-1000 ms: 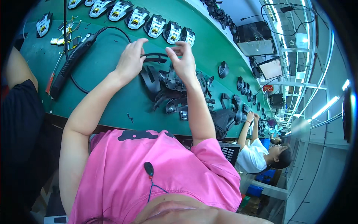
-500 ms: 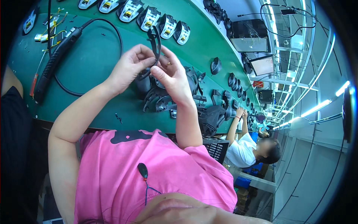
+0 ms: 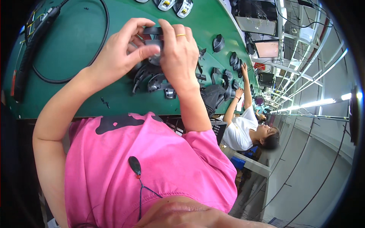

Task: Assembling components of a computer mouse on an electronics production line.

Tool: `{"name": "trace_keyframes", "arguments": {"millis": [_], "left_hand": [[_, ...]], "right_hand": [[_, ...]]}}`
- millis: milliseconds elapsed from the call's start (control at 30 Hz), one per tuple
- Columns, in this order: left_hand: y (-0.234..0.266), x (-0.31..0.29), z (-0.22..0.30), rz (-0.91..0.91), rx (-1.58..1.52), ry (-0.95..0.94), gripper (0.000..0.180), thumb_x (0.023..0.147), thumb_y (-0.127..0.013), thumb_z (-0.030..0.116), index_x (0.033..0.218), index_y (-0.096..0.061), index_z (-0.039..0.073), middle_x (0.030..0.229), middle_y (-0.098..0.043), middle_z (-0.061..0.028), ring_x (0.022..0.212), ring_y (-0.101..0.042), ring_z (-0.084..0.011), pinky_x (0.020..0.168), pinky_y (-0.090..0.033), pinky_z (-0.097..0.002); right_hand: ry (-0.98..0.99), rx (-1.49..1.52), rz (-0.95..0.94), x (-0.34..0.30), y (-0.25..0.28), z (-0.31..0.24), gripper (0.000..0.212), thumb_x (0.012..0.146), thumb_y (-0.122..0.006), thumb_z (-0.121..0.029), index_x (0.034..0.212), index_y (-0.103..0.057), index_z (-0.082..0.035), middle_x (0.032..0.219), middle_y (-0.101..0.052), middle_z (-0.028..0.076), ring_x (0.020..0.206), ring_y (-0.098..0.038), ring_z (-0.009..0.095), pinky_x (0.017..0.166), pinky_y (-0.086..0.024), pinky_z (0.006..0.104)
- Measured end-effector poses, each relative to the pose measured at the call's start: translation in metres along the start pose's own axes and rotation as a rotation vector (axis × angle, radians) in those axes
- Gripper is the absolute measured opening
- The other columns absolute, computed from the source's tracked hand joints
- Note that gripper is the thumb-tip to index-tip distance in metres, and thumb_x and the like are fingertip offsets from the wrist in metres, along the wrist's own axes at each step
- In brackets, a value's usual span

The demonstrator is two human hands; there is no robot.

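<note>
Both my hands are closed round a dark grey, curved plastic housing (image 3: 154,45) with a black band across its far end. My left hand (image 3: 123,51) grips it from the left, thumb laid across its near face. My right hand (image 3: 178,53), with a ring on one finger, curls over its right side and hides part of it. Just below and behind the hands lies a pile of black plastic parts (image 3: 156,83) on the green table (image 3: 81,100). Whether the thin black frame is fitted to the housing I cannot tell.
A black corded power screwdriver (image 3: 36,47) lies at the left, its cable (image 3: 108,22) looped over the table. Beside it is a red-handled screwdriver (image 3: 14,83). White-and-black shells (image 3: 183,8) stand at the far edge. A co-worker (image 3: 243,129) sits to the right beyond a black bag (image 3: 213,99).
My hands have gone from pinching a thin curved black frame to wrapping round a dark grey housing, farther from my body. The view has shifted. The co-worker's one arm now reaches out.
</note>
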State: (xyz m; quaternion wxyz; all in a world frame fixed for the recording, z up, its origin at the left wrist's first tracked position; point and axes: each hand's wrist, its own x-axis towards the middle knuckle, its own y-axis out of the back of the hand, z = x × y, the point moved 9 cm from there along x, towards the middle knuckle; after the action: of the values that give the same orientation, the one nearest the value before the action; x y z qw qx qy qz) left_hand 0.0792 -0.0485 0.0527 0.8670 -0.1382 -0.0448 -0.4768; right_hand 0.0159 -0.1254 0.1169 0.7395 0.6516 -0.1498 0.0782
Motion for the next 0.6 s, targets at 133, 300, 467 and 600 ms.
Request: {"name": "trace_keyframes", "arguments": {"millis": [133,300,467,600], "left_hand": [[0.007,0.003,-0.024,0.022,-0.249,0.165,0.031,0.1,-0.057,0.018,0.126,-0.051,0.002,0.107,-0.064,-0.0019,0.082,-0.058,-0.0038,0.062,-0.047,-0.0194],[0.014,0.007,-0.027,-0.049,-0.347,0.275,0.034,0.096,-0.062,0.018,0.126,-0.053,0.003,0.109,-0.062,-0.0022,0.087,-0.057,-0.0056,0.07,-0.048,-0.0201],[0.005,0.004,0.017,-0.079,0.397,-0.249,0.055,0.079,-0.074,0.01,0.129,-0.051,0.002,0.124,-0.055,-0.0104,0.115,-0.054,-0.0252,0.097,-0.047,-0.0351],[-0.007,-0.002,0.015,-0.16,0.593,-0.379,0.063,0.071,-0.077,0.009,0.129,-0.051,0.001,0.123,-0.055,-0.0157,0.116,-0.053,-0.0347,0.098,-0.046,-0.0422]], "right_hand": [[0.067,0.179,-0.086,0.0,-0.003,-0.018,0.061,0.074,-0.069,-0.005,0.132,-0.05,0.0,0.108,-0.057,0.017,0.1,-0.056,0.036,0.092,-0.047,0.0436],[0.023,0.489,-0.145,-0.005,0.009,0.0,0.073,0.068,-0.082,-0.01,0.133,-0.051,-0.004,0.12,-0.058,0.016,0.113,-0.054,0.037,0.095,-0.047,0.0438],[0.016,0.539,-0.216,-0.013,0.006,0.013,0.071,0.068,-0.083,-0.012,0.132,-0.052,-0.004,0.11,-0.063,0.016,0.106,-0.056,0.034,0.093,-0.046,0.0429],[0.005,0.445,-0.235,-0.015,0.004,0.009,0.072,0.069,-0.083,-0.011,0.135,-0.052,-0.006,0.112,-0.062,0.014,0.103,-0.057,0.03,0.092,-0.046,0.0398]]}}
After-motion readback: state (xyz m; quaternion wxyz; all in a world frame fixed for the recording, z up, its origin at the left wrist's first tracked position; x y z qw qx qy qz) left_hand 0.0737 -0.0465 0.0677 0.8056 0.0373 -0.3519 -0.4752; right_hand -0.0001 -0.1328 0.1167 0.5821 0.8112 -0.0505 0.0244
